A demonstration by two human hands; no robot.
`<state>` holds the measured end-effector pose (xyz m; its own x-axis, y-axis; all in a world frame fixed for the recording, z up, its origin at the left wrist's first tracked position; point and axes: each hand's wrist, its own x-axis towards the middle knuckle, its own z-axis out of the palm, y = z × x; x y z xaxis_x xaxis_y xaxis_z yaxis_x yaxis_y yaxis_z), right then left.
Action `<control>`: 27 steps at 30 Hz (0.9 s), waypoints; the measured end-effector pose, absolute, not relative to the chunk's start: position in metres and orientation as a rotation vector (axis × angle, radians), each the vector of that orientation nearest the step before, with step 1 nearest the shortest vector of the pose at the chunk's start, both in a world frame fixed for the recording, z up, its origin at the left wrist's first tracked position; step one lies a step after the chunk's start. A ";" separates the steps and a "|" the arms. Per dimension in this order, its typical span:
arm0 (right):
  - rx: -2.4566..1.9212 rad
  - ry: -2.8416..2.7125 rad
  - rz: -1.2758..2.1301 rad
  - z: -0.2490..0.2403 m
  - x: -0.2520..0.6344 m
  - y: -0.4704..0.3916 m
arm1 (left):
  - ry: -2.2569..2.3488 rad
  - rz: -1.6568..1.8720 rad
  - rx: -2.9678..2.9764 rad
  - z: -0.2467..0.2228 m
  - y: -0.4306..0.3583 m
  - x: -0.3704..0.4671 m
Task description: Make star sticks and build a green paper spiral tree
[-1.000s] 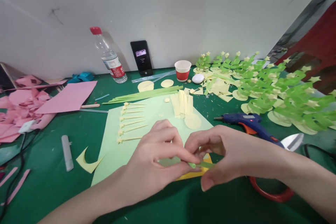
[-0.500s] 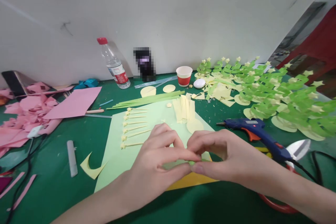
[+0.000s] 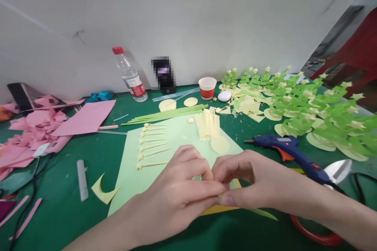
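Note:
My left hand (image 3: 188, 188) and my right hand (image 3: 241, 178) meet at the fingertips above the front of a pale green sheet (image 3: 132, 188). Both pinch a narrow green paper strip (image 3: 266, 214), whose tail sticks out below my right wrist; most of it is hidden by the fingers. Under the hands lies a yellow-orange sheet (image 3: 219, 209). On the pale sheet, several thin yellow paper stems with star tips (image 3: 151, 149) lie in a column left of my hands. Beyond my fingers are pale yellow strips (image 3: 207, 123) and a pale yellow disc (image 3: 220, 144).
A blue glue gun (image 3: 291, 147) and red-handled scissors (image 3: 318, 233) lie at right, before rows of green paper plants (image 3: 321, 106). Behind stand a water bottle (image 3: 133, 80) and a paper cup (image 3: 207, 88). Green strips (image 3: 167, 114) lie midway; pink paper (image 3: 85, 117) is left.
The hands stay pinched together, slightly lower and further right in view. A green strip tail now shows below my right wrist. The whole view has shifted slightly.

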<state>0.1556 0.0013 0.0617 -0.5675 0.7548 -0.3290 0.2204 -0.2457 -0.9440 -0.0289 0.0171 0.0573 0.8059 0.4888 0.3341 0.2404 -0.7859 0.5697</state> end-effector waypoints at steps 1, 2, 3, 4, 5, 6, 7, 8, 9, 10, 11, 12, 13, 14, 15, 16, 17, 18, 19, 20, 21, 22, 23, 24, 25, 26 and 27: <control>-1.174 -1.637 1.871 0.062 0.157 0.001 | 0.576 0.692 2.419 0.057 0.017 -0.028; -1.180 -1.657 1.867 0.063 0.158 0.002 | 0.619 0.753 2.350 0.057 0.017 -0.027; -1.196 -1.682 1.850 0.064 0.159 0.002 | 0.665 0.809 2.282 0.056 0.017 -0.027; -1.217 -1.707 1.829 0.065 0.160 0.002 | 0.704 0.848 2.227 0.055 0.017 -0.026; -1.239 -1.723 1.810 0.065 0.160 0.002 | 0.733 0.878 2.188 0.055 0.016 -0.025; -1.253 -1.726 1.796 0.065 0.159 0.002 | 0.758 0.889 2.163 0.054 0.016 -0.025; -1.253 -1.721 1.786 0.064 0.159 0.002 | 0.779 0.886 2.146 0.054 0.015 -0.025; -1.237 -1.712 1.779 0.063 0.157 0.001 | 0.792 0.876 2.137 0.054 0.015 -0.025; -1.208 -1.697 1.775 0.061 0.155 0.000 | 0.803 0.861 2.131 0.053 0.014 -0.025; -1.175 -1.675 1.771 0.060 0.152 -0.001 | 0.811 0.846 2.129 0.053 0.013 -0.025; -1.149 -1.645 1.761 0.059 0.150 -0.002 | 0.817 0.836 2.131 0.053 0.013 -0.025; -1.135 -1.611 1.754 0.057 0.147 -0.004 | 0.817 0.834 2.138 0.052 0.012 -0.024; -1.135 -1.573 1.745 0.056 0.146 -0.005 | 0.814 0.847 2.150 0.052 0.012 -0.024; -1.142 -1.541 1.730 0.055 0.144 -0.006 | 0.811 0.863 2.166 0.051 0.012 -0.023; -1.150 -1.521 1.718 0.055 0.144 -0.007 | 0.806 0.885 2.184 0.051 0.011 -0.023; -1.154 -1.517 1.714 0.055 0.144 -0.007 | 0.792 0.901 2.205 0.051 0.011 -0.023; -1.156 -1.519 1.714 0.056 0.145 -0.008 | 0.777 0.904 2.223 0.052 0.012 -0.023; -1.154 -1.529 1.719 0.057 0.147 -0.007 | 0.749 0.877 2.238 0.053 0.012 -0.023; -1.150 -1.548 1.725 0.057 0.149 -0.007 | 0.712 0.824 2.254 0.054 0.013 -0.024; -1.147 -1.576 1.733 0.058 0.151 -0.006 | 0.665 0.755 2.271 0.056 0.013 -0.025; -1.148 -1.606 1.739 0.059 0.152 -0.005 | 0.620 0.678 2.288 0.057 0.014 -0.026; -1.153 -1.634 1.748 0.060 0.154 -0.003 | 0.579 0.607 2.304 0.059 0.015 -0.027; -1.156 -1.654 1.767 0.061 0.155 -0.002 | 0.545 0.562 2.317 0.060 0.016 -0.028; -1.157 -1.664 1.795 0.062 0.156 -0.001 | 0.528 0.552 2.321 0.060 0.016 -0.028; -1.156 -1.659 1.824 0.063 0.156 0.000 | 0.533 0.577 2.313 0.060 0.017 -0.028; -1.155 -1.648 1.850 0.063 0.156 0.001 | 0.550 0.623 2.290 0.059 0.017 -0.028; -1.152 -1.640 1.870 0.064 0.156 0.001 | 0.578 0.677 2.259 0.057 0.017 -0.027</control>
